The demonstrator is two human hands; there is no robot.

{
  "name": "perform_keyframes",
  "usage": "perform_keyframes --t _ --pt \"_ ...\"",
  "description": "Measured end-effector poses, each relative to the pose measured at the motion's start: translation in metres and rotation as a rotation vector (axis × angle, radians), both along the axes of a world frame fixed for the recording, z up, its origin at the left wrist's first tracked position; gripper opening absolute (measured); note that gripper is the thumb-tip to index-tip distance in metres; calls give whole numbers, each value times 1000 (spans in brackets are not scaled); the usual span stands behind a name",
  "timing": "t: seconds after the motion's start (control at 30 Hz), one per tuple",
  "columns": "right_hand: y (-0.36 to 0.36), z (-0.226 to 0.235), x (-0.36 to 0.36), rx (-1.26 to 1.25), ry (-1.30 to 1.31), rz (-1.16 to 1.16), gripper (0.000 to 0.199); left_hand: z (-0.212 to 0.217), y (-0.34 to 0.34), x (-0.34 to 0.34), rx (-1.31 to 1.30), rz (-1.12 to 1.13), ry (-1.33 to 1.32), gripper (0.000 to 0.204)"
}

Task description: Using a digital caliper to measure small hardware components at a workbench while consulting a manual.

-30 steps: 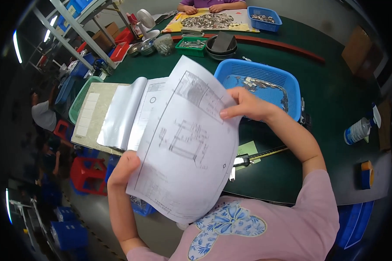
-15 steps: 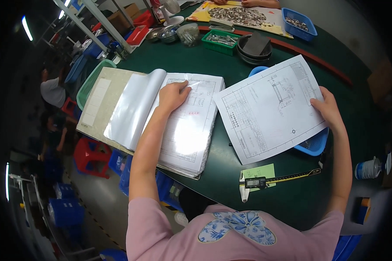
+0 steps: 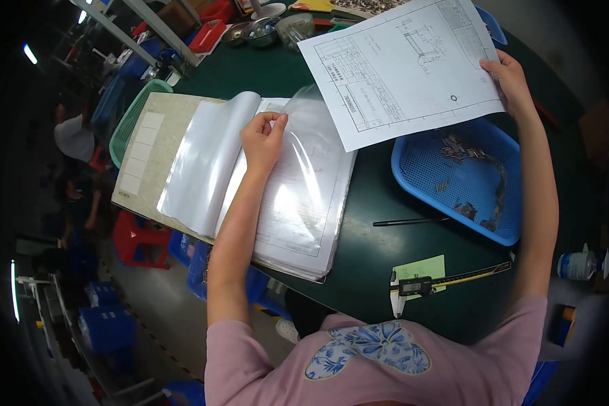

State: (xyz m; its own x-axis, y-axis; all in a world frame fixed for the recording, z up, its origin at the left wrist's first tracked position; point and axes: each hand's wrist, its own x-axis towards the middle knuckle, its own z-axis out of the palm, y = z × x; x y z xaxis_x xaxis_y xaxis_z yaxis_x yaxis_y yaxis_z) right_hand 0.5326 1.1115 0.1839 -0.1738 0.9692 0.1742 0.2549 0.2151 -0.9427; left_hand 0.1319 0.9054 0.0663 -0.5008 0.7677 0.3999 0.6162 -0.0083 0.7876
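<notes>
An open binder (image 3: pixel 137 183) of clear plastic sleeves lies on the table, one sleeve curled over toward its left cover. My left hand (image 3: pixel 261 141) pinches the upper edge of a clear plastic sleeve (image 3: pixel 308 139), which lifts and bulges off the pages below. Out to the right, my right hand (image 3: pixel 511 82) grips the right edge of a white drawing sheet (image 3: pixel 386 84) between thumb and fingers. The sheet is held up at a slant, partly over the far side of a blue basket (image 3: pixel 413 186) of small metal parts. Its lower left corner overlaps the binder's right side.
A digital caliper (image 3: pixel 446 279) rests across a green note (image 3: pixel 423 266) near the table's front edge. A black pen (image 3: pixel 409 222) lies beside the basket. Bowls (image 3: pixel 260 30) and a red tray (image 3: pixel 208 35) stand at the far left; a green basket (image 3: pixel 130 122) is beside the binder.
My right hand has raised the drawing sheet up and away, uncovering the basket and pen. My left hand has gone from lying on the page to pinching up the plastic sleeve.
</notes>
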Motion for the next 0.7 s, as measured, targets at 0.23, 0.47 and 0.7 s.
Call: perform_keyframes --t 0.23,0.47,0.7 --pt "3 11 -25 -62 -294 293 38 36 -14 -47 361 -38 -614 15" --pt "-49 -42 -204 -151 -675 801 35 47 18 -48 61 -13 -254 29" --pt "-89 -84 -248 488 -865 369 42 38 -25 5 -90 0 7 36"
